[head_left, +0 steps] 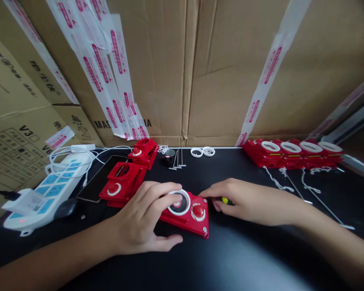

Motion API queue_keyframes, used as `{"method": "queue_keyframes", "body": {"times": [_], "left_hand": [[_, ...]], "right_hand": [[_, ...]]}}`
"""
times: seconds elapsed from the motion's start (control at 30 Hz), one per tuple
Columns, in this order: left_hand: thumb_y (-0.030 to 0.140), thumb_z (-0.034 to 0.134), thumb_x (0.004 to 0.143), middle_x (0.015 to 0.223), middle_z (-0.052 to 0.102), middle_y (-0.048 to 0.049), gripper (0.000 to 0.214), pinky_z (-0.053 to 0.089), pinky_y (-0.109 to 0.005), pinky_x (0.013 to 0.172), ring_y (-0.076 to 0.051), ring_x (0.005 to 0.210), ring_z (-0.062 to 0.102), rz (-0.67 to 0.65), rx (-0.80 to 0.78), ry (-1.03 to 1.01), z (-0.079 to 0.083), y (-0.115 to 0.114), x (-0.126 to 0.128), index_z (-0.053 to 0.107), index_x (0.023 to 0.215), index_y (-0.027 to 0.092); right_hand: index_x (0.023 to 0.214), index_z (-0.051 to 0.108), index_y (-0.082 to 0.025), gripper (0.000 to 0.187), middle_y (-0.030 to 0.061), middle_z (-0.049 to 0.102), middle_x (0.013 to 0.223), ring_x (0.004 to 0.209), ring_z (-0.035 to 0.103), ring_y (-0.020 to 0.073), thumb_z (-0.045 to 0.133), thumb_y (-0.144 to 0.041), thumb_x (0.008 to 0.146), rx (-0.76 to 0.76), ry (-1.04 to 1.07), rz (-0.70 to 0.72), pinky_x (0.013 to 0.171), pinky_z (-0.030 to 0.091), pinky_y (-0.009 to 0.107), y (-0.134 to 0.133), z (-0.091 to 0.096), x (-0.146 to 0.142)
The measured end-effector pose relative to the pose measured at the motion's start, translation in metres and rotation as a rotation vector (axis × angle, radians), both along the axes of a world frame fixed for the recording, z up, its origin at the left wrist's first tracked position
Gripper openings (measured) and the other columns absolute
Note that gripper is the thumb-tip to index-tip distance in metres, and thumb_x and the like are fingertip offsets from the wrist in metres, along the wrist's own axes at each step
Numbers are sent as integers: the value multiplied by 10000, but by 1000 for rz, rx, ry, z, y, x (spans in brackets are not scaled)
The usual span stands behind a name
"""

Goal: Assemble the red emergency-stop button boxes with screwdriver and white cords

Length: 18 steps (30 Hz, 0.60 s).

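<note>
— Where is the red panel (194,224)?

— Flat on the black tabletop (230,258), near the middle, between both hands. The left hand (142,220) lies over its left end, fingers loosely spread and curved, tips on the white ring (188,205), thumb down on the tabletop at the near side. The right hand (245,200) is at the panel's right edge, fingers curled together around a small yellow-green thing (225,200); most of it is hidden.

— How would it handle?

— Probably light, stiff moulded plastic, and likely to slide on that smooth top. I'd grip the long edges or press on the flat face, not on the red button (198,211).

— Which way does it run?

— Face up, long axis left to right, with the ring at the left, the button at the right, and the right end slightly nearer.
</note>
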<state>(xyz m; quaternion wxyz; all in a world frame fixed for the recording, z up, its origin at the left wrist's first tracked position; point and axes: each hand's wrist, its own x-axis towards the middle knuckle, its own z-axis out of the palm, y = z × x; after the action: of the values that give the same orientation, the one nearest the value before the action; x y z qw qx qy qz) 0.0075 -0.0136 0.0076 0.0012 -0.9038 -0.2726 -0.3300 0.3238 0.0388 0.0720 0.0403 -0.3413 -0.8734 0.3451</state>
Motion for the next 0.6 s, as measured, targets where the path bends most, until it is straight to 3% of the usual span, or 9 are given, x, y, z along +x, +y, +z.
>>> {"method": "queue_keyframes", "body": {"times": [0.13,0.2,0.27,0.33,0.43,0.6], "left_hand": [[349,937,871,1635,569,-232,1008,533,-671,1224,-448,1501,604,60,-260,26,1,5,1,298,1648,288],[352,916,886,1608,595,-205,989,593,-617,1187,-418,1458,660,98,-439,34,-1,7,1,294,1653,304],[366,886,915,1576,627,-183,924,642,-569,1137,-395,1399,715,120,-548,55,-3,9,1,325,1647,303],[389,873,929,1583,633,-180,892,651,-568,1133,-399,1397,722,126,-569,76,-5,9,0,348,1646,301],[390,866,924,1597,628,-191,921,641,-594,1153,-416,1404,717,136,-522,83,-7,7,0,331,1668,294],[288,818,862,1609,593,-218,1010,617,-639,1177,-439,1437,685,117,-446,102,-10,6,1,248,1696,272]], "right_hand": [[1137,844,-254,256,20,843,1022,882,753,190,607,-210,1053,109,16,-147,816,554,292,1,1,10],[1029,815,-226,199,11,769,859,734,672,162,619,-256,1046,80,184,-251,669,508,266,1,11,10],[907,753,-217,194,-28,601,655,539,503,127,611,-281,1022,-9,458,-360,491,389,242,0,25,4],[799,683,-233,186,-64,444,550,433,336,102,604,-247,967,-128,771,-408,394,270,228,0,40,-8],[711,660,-239,208,-68,432,525,397,276,77,605,-149,890,-252,1115,-339,358,263,198,0,54,-30],[720,654,-237,240,-81,446,537,380,264,61,568,-106,902,-310,1297,-251,359,311,164,1,47,-53]]}}
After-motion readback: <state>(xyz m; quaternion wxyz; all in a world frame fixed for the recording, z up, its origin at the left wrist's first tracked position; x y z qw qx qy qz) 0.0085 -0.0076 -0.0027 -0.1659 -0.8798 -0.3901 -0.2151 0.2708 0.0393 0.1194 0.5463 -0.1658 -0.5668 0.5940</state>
